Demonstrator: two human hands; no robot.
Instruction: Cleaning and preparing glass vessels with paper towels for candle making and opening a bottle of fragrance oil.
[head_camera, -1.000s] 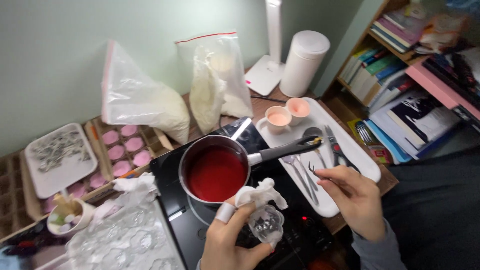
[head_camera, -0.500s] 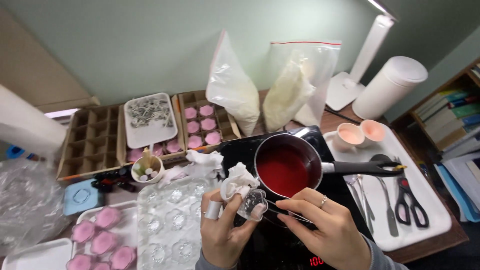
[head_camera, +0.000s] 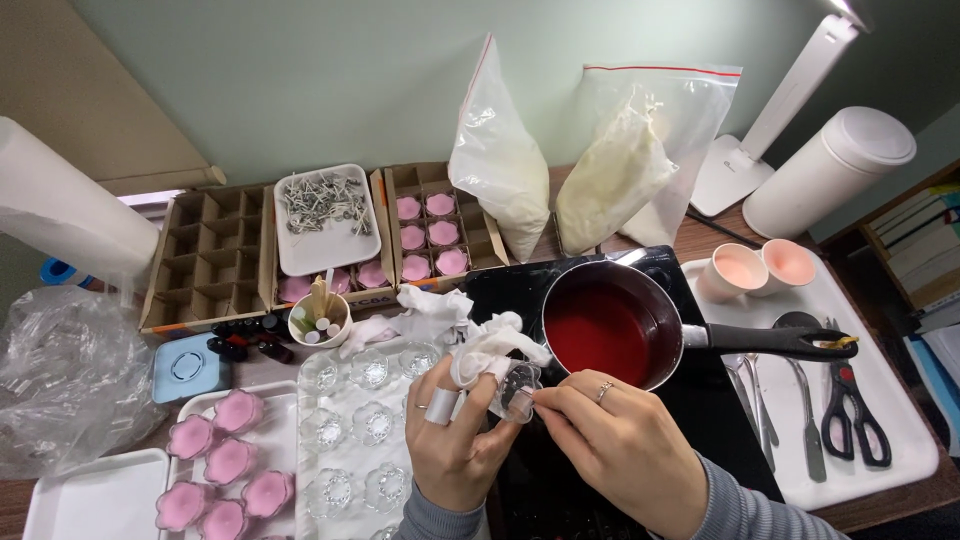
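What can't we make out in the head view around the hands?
- Small clear mould: its inside, hidden by left hand, right hand and white tissue.
- Right fingertips' grip: too small to tell.
- Black cooktop: front covered by the forearms.
- Tray of clear moulds: cut off by the bottom edge.

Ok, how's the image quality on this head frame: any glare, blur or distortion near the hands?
Head view: even, soft light with faint shadows; wide-angle bending shows at the edges, as on the paper roll. The left hand and right hand are sharp, as is the clear cup they hold. Small glints sit on the clear mould tray, and the lamp blows out at top right.
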